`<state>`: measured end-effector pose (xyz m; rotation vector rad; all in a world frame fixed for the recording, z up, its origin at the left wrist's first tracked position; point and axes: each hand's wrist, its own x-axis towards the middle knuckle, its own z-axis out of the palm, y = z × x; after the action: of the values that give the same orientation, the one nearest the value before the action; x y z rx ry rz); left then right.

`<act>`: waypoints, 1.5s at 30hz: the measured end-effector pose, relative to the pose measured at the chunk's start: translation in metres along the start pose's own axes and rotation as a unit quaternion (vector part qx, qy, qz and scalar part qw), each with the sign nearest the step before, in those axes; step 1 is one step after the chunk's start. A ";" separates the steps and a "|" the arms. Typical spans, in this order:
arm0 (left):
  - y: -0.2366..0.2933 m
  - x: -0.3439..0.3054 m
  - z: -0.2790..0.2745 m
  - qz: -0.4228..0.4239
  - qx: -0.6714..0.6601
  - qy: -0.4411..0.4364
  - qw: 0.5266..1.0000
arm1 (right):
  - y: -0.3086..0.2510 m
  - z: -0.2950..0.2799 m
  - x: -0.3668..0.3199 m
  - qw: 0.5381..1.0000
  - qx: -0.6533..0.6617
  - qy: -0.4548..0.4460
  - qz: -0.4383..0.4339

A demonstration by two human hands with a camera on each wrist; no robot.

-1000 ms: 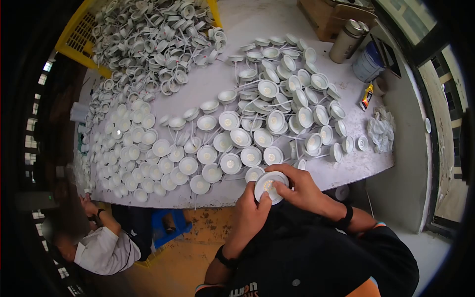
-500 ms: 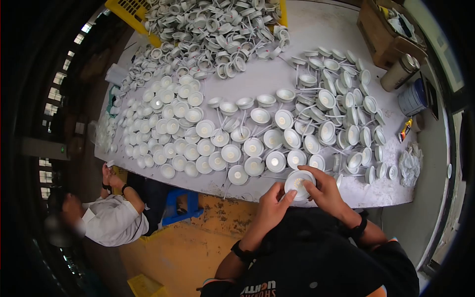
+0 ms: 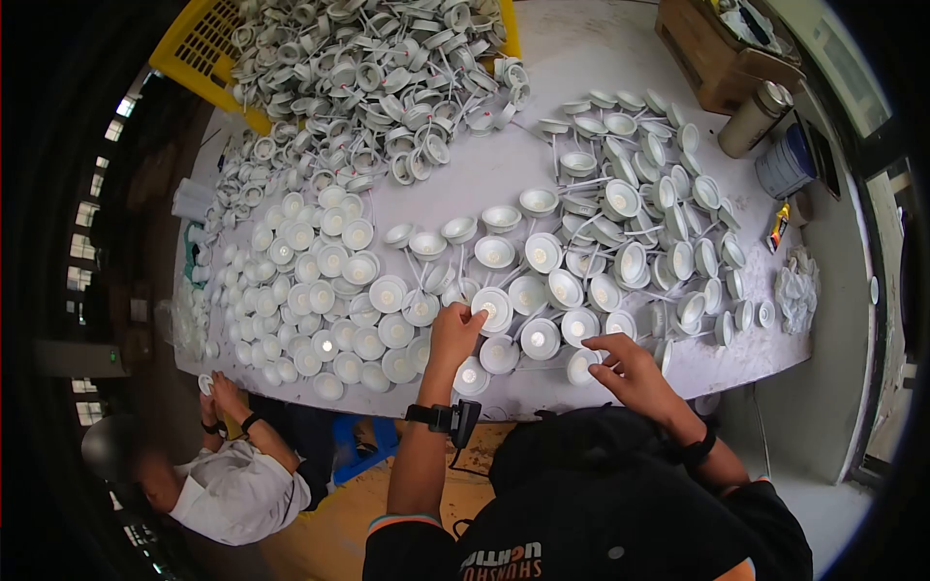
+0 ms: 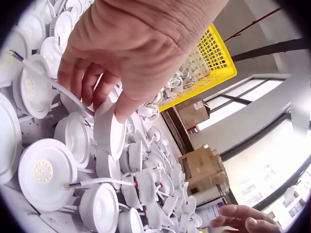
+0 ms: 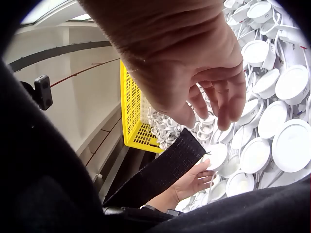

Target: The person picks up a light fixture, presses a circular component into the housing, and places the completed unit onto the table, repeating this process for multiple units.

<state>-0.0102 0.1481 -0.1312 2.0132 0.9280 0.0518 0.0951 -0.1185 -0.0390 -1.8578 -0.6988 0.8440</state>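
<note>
In the head view my left hand (image 3: pixel 455 337) pinches the rim of a round white lamp (image 3: pixel 493 310) above the rows of lamps. The left wrist view shows the thumb and fingers of that hand (image 4: pixel 124 58) on a tilted lamp (image 4: pixel 110 131). My right hand (image 3: pixel 628 373) hovers by the table's front edge, fingers loosely bent and holding nothing, near a lamp (image 3: pixel 583 367). The right wrist view shows the same hand (image 5: pixel 199 73) with empty, spread fingers. Lamps with cables lie close around both hands.
A yellow crate (image 3: pixel 199 48) heaped with white housings (image 3: pixel 368 77) stands at the back left. A cardboard box (image 3: pixel 722 58), a metal flask (image 3: pixel 756 119), a blue-white tub (image 3: pixel 786 163) and crumpled plastic (image 3: pixel 797 290) are on the right. Another person (image 3: pixel 237 484) sits at the left.
The hands have come apart. The left hand has moved left and forward over the rows with a lamp, while the right hand has let go of it. The head view has shifted.
</note>
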 end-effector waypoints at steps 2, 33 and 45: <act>0.001 0.010 -0.001 0.001 0.037 -0.007 0.999 | 0.000 -0.001 0.002 1.000 -0.014 0.007 -0.002; 0.062 0.167 -0.116 -0.041 0.047 0.031 0.998 | 0.014 -0.007 0.027 0.995 -0.090 -0.042 -0.006; 0.015 0.291 -0.087 -0.029 0.275 0.190 0.942 | 0.012 -0.027 0.055 0.993 -0.074 0.037 0.080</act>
<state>0.1758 0.3877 -0.1551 2.5440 1.3589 0.1695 0.1506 -0.0955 -0.0552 -2.0893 -0.5847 0.8401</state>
